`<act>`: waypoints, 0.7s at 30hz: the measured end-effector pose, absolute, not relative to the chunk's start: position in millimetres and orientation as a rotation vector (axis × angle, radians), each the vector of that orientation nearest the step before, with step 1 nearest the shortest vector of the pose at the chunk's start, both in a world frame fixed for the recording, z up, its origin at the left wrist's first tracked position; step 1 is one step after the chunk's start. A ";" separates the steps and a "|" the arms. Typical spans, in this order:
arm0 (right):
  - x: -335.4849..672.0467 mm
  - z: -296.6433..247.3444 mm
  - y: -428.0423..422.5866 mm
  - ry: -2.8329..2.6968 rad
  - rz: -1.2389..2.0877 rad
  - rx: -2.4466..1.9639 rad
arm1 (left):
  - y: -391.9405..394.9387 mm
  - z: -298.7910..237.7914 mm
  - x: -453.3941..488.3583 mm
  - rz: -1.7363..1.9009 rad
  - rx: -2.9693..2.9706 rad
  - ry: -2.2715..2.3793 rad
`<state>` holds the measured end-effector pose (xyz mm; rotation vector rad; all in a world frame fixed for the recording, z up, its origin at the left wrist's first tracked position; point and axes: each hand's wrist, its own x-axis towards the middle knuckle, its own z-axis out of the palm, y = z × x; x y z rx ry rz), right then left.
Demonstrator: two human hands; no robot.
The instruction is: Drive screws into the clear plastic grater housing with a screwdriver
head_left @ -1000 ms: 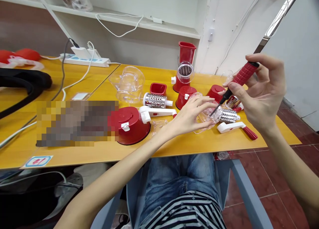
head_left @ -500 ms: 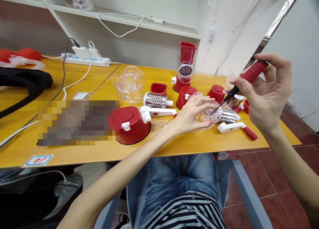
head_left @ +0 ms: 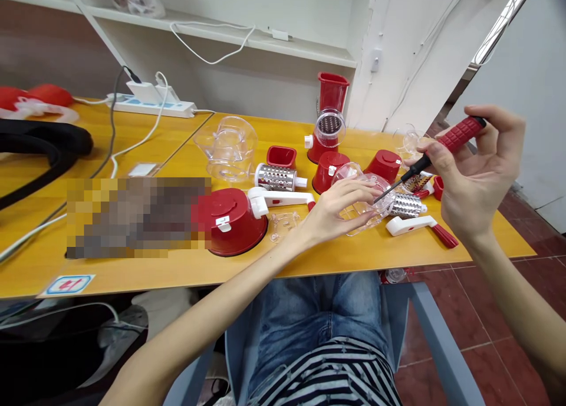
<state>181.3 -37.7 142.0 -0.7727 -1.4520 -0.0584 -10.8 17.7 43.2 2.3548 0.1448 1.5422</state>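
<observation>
My left hand [head_left: 338, 208] curls over a clear plastic drum housing [head_left: 369, 208] lying on the yellow table [head_left: 186, 264], holding it steady. My right hand [head_left: 475, 170] pinches a screwdriver [head_left: 435, 152] with a red ribbed handle and black shaft. Its tip points down-left into the clear housing. A metal grater drum [head_left: 404, 204] lies just right of the housing, and a white crank with a red grip [head_left: 420, 226] lies in front of it.
A red suction base [head_left: 232, 220] and white crank [head_left: 283, 198] sit left of my left hand. Behind stand another grater drum [head_left: 276, 177], red cups [head_left: 329, 170], an assembled red grater [head_left: 329, 126], a clear bowl [head_left: 227, 147] and a power strip [head_left: 150, 102].
My right hand has drifted right and lowered, laying the screwdriver flatter while its tip stays in the clear housing. My left hand has barely moved.
</observation>
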 end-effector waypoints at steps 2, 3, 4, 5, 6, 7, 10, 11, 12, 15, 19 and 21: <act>180.3 140.1 -38.4 -1.398 -0.078 -0.761 | 18.7 42.9 -10.1 1.537 2.358 0.172; 180.6 138.9 -38.0 -1.372 -0.082 -0.752 | 19.1 43.1 -9.7 1.532 2.354 0.184; 181.5 137.6 -37.2 -1.349 -0.086 -0.743 | 19.4 43.4 -9.3 1.527 2.348 0.192; 183.2 136.0 -36.0 -1.332 -0.091 -0.740 | 19.5 43.6 -8.9 1.524 2.340 0.196; 185.3 134.3 -34.8 -1.323 -0.092 -0.748 | 19.4 43.8 -8.7 1.520 2.333 0.197; 187.8 132.6 -33.7 -1.318 -0.093 -0.759 | 19.2 43.8 -8.6 1.515 2.328 0.194; 195.4 128.0 -32.4 -1.290 -0.093 -0.785 | 17.0 42.8 -9.9 1.499 2.296 0.184; 197.3 126.9 -32.6 -1.274 -0.077 -0.791 | 15.9 42.4 -11.0 1.489 2.278 0.188; 198.4 126.2 -32.8 -1.256 -0.054 -0.795 | 14.8 42.2 -12.3 1.485 2.263 0.198; 197.0 126.8 -31.8 -1.210 0.044 -0.787 | 13.6 43.3 -17.0 1.537 2.255 0.266; 184.7 134.6 -24.7 -1.249 0.057 -0.700 | 24.1 47.0 -20.8 1.539 2.327 0.440; 177.4 139.6 -21.0 -1.323 0.045 -0.713 | 32.5 47.5 -21.0 1.417 2.413 0.521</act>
